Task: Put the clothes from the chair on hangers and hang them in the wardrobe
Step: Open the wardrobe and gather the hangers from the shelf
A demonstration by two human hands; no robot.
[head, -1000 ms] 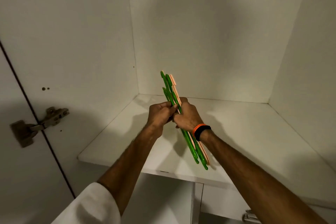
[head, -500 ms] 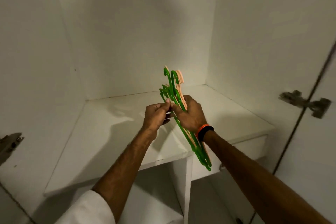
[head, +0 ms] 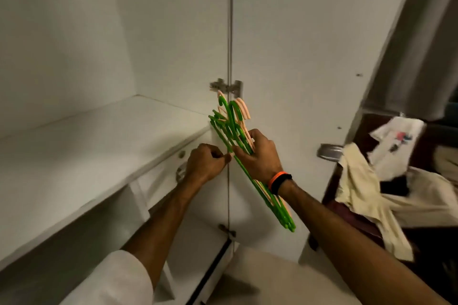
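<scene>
Green and peach hangers [head: 238, 136], bundled, gripped by right hand [head: 259, 156]; left hand [head: 205, 163] pinches one green bar at the bundle's edge, likely separating one. Clothes [head: 371, 195] all heaped on the chair [head: 347, 218] at right, none hung, so task barely begun. Wardrobe shelf [head: 86, 146] lip and open door [head: 297, 57] sit close to the hands; free room lies rightward toward the chair.

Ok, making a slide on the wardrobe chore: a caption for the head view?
Right hand grips a bunch of hangers by the wardrobe door; left hand pinches one; clothes wait nearby.
</scene>
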